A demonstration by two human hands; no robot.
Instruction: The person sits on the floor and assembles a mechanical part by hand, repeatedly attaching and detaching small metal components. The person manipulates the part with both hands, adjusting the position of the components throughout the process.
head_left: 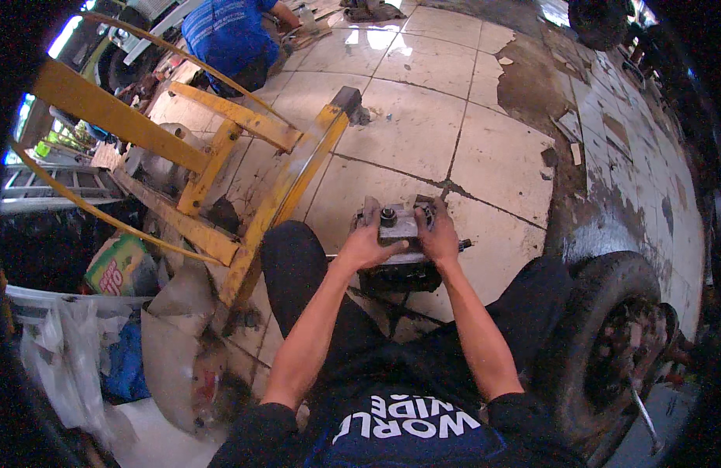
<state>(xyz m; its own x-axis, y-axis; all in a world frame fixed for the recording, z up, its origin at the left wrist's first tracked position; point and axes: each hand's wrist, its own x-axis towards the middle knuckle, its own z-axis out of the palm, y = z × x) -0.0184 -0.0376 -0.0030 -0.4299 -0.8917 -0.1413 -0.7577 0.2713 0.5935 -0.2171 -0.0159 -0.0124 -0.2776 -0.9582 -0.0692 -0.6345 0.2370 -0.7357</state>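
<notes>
Between my knees, over the tiled floor, is a grey metal machine part (399, 228) with a short round stub on its top; its exact kind I cannot make out. My left hand (366, 243) is closed around its left side, the thumb lying along the near face. Against the right side, my right hand (438, 234) grips it with the fingers bent over the far edge. Directly beneath sits a dark, greasy block (399, 278); whether the two are joined I cannot tell. A thin rod (465, 245) sticks out to the right. My fingertips look blackened.
A yellow metal frame (278, 199) stands close on my left. At my right knee is a wheel with a tyre (610, 343). Tubs and plastic bags (64, 351) crowd the lower left. Broken tiles (532, 86) lie far right; a person in blue (228, 39) crouches far left.
</notes>
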